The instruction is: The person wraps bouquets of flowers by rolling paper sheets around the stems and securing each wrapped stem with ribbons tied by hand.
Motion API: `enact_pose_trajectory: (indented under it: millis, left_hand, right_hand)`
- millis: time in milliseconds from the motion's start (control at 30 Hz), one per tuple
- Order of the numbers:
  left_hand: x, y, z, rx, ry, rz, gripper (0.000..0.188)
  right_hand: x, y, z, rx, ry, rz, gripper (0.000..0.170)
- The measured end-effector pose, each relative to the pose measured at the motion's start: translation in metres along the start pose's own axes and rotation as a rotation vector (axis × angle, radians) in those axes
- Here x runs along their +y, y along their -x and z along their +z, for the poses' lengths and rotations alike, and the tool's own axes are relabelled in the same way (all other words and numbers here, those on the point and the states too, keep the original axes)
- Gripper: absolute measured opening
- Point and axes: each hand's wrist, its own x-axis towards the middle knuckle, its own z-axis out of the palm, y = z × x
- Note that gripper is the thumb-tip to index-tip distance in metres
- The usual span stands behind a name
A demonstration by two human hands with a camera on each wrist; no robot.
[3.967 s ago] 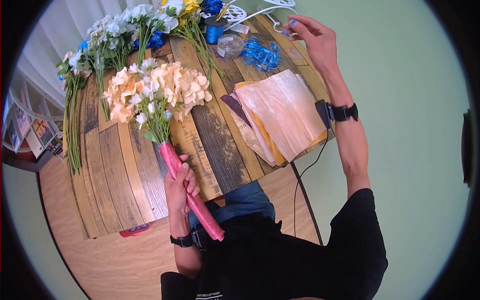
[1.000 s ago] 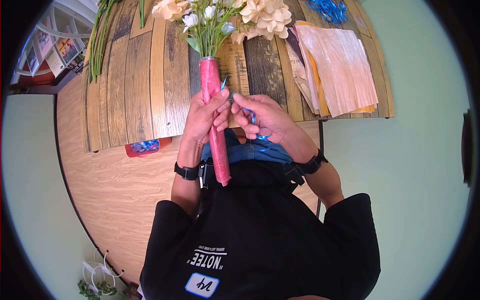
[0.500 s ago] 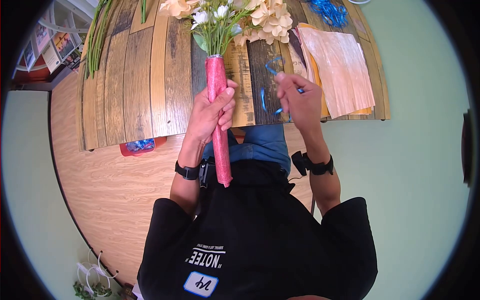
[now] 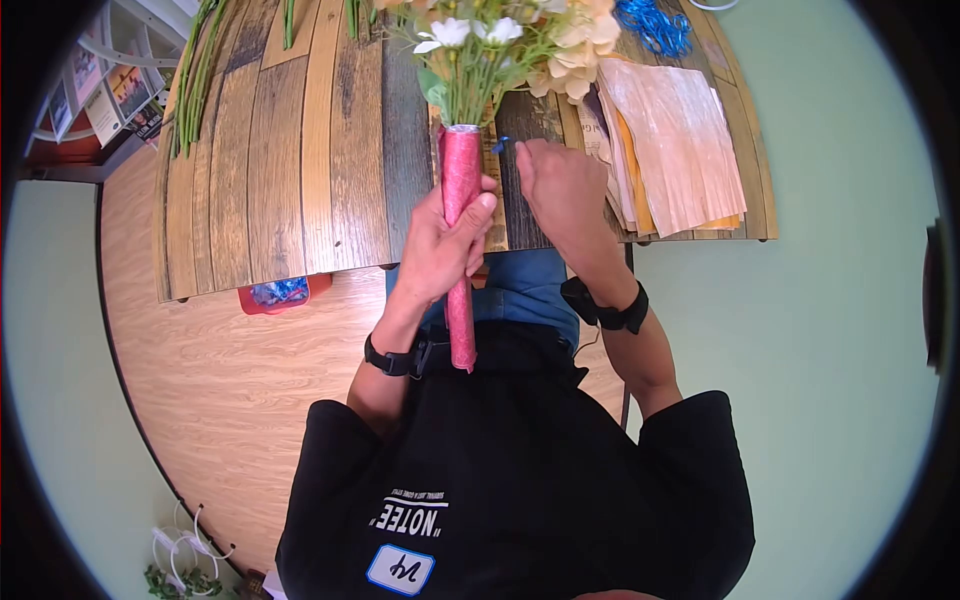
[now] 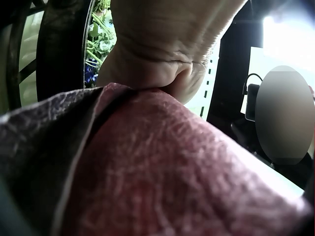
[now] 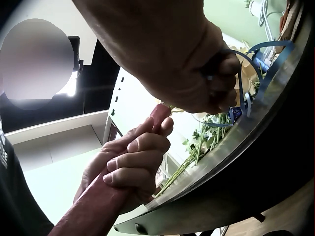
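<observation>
In the head view my left hand grips a bouquet's stems, bundled in a pink wrap, at mid-length. Peach flowers and white flowers spread above the wrap's top. Fingers and thumb curl round the pink roll, as the right wrist view also shows. Just right of the wrap, my right hand has its back turned up. Its curled fingers hold a thin blue ribbon, which trails in loops in the right wrist view. Pink wrap fills much of the left wrist view.
Stacked wrapping paper sheets lie right of the hands. Behind them is a heap of blue ribbon. Green stems lie at the table's left. A red bin stands below the wooden table's front edge.
My right hand came from the far right to the wrap, swung away with the ribbon, then came back beside it, palm down. My left hand and the bouquet shifted slightly right.
</observation>
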Motion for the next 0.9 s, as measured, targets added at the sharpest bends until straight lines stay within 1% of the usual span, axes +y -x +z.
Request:
enact_pose_trajectory:
  millis: [67, 100, 133, 200, 233, 300, 333, 400, 433, 500, 533, 600, 700, 733, 800, 833, 900]
  left_hand:
    - [-0.002, 0.003, 0.004, -0.023, -0.101, 0.027, 0.026]
    - [-0.002, 0.005, 0.007, -0.040, -0.123, 0.024, 0.026]
    - [-0.002, 0.005, 0.009, -0.039, -0.123, 0.026, 0.026]
    - [-0.003, 0.005, 0.011, -0.058, -0.201, 0.032, 0.027]
    - [-0.003, 0.005, 0.011, -0.054, -0.201, 0.034, 0.027]
    - [-0.005, 0.005, 0.011, -0.039, -0.310, 0.054, 0.026]
    - [-0.007, 0.003, 0.010, -0.036, -0.310, 0.055, 0.026]
    - [-0.012, 0.001, 0.007, 0.003, -0.411, 0.119, 0.031]
    - [-0.012, 0.002, 0.008, 0.005, -0.411, 0.117, 0.031]
    - [-0.012, 0.003, 0.007, 0.035, -0.512, 0.102, 0.034]
    - [-0.013, 0.004, 0.008, 0.038, -0.511, 0.101, 0.034]
    - [-0.014, 0.005, 0.010, 0.020, -0.604, 0.218, 0.033]
    - [-0.017, 0.006, 0.012, -0.001, -0.681, 0.242, 0.029]
    - [-0.016, 0.008, 0.013, 0.008, -0.679, 0.243, 0.029]
    - [-0.012, 0.010, 0.016, -0.012, -0.753, 0.221, 0.028]
    - [-0.011, 0.011, 0.017, -0.011, -0.752, 0.220, 0.028]
    - [-0.012, 0.012, 0.018, -0.050, -0.703, 0.144, 0.029]
  right_hand:
    - [-0.001, -0.002, 0.003, 0.013, -0.007, -0.020, 0.020]
    - [0.000, -0.002, 0.003, 0.023, -0.013, -0.044, 0.023]
    - [-0.001, -0.003, 0.001, 0.023, -0.013, -0.045, 0.023]
    - [-0.003, -0.003, -0.005, 0.114, -0.250, -0.135, 0.017]
    - [-0.003, -0.001, -0.006, 0.113, -0.252, -0.139, 0.017]
    - [-0.002, 0.005, -0.009, 0.144, -0.418, -0.169, 0.009]
    - [0.000, 0.008, -0.008, 0.143, -0.421, -0.171, 0.009]
    - [0.005, 0.014, -0.002, 0.116, -0.536, -0.226, 0.009]
    - [0.005, 0.016, -0.002, 0.114, -0.537, -0.227, 0.009]
    - [0.006, 0.020, -0.003, 0.128, -0.620, -0.228, 0.013]
    - [0.008, 0.019, -0.001, 0.125, -0.622, -0.230, 0.013]
    - [0.012, 0.017, 0.003, 0.062, -0.534, -0.236, 0.010]
    - [0.013, 0.017, 0.000, 0.070, -0.517, -0.218, 0.009]
    - [0.015, 0.018, 0.001, 0.066, -0.520, -0.225, 0.009]
    - [0.024, 0.022, 0.009, -0.016, -0.365, -0.205, 0.013]
    - [0.025, 0.023, 0.013, -0.018, -0.365, -0.205, 0.013]
    - [0.028, 0.023, 0.020, 0.067, -0.437, -0.247, 0.014]
